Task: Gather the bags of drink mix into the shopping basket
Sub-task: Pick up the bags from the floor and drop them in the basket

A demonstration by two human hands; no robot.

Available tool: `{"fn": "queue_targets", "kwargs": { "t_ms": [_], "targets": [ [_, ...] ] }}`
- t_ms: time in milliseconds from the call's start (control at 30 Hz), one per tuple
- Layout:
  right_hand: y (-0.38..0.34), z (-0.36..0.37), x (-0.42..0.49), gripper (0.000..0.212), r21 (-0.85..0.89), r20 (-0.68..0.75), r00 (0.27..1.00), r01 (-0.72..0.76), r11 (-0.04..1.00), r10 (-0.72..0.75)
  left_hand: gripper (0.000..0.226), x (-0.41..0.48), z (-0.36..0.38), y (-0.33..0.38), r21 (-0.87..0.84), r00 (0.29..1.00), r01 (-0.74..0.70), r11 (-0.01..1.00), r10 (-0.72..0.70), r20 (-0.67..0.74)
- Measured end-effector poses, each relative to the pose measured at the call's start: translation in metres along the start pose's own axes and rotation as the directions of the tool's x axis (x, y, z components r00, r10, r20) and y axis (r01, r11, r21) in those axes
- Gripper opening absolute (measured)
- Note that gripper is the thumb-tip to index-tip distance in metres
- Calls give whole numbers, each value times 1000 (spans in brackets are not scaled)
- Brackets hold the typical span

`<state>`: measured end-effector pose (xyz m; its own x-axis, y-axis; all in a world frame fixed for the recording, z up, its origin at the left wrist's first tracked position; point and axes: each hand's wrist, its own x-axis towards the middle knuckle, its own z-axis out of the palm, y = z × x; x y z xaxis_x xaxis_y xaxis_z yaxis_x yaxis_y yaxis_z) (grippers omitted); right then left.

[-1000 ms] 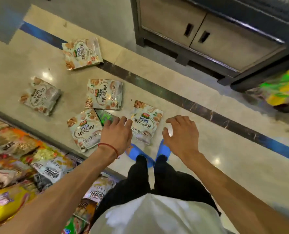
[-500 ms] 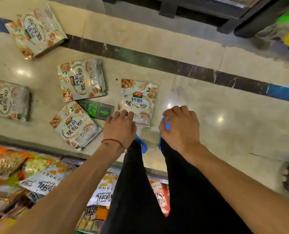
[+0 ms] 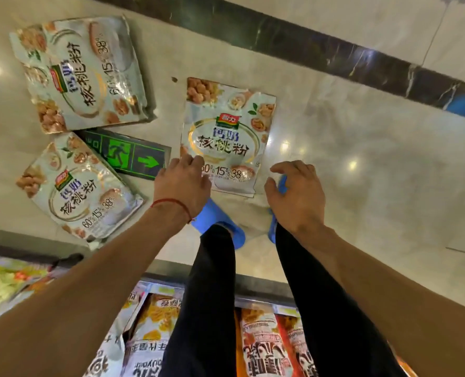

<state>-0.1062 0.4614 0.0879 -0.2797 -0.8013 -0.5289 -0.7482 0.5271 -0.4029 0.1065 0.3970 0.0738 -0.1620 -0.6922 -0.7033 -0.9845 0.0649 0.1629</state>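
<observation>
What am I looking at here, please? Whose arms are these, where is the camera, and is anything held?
There is no machine: a person wears a camera on the head, so the picture looks down along their own arms to the floor. The left hand, with a red string at the wrist, reaches to the lower edge of the middle bag of drink mix; whether it touches, I cannot tell. The right hand hangs beside that bag, fingers loosely curled, holding nothing. Two more bags lie to the left, an upper bag and a lower bag, with a green exit sign on the floor between them. The blue shoes are the person's own. No shopping basket shows.
</observation>
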Motion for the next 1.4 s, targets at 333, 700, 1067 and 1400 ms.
{"fn": "queue_targets", "kwargs": {
  "t_ms": [333, 700, 1067, 1400],
  "targets": [
    [50, 161, 118, 67, 276, 240, 835, -547, 790, 495, 70, 132, 124, -57, -424, 948, 303, 854, -315, 43],
    [101, 246, 184, 81, 611, 417, 698, -689, 389, 582, 41, 200, 195, -81, -827, 814, 474, 301, -507, 282],
    [78, 116, 126, 60, 588, 363, 731, -661, 466, 578, 51, 103, 108, -22, -859, 834, 460, 223, -441, 332],
    [47, -110, 9, 16, 674, 387, 818, -566, 475, 425, 47, -50, -56, 76, -865, 872, 378, 329, -440, 214]
  ]
}}
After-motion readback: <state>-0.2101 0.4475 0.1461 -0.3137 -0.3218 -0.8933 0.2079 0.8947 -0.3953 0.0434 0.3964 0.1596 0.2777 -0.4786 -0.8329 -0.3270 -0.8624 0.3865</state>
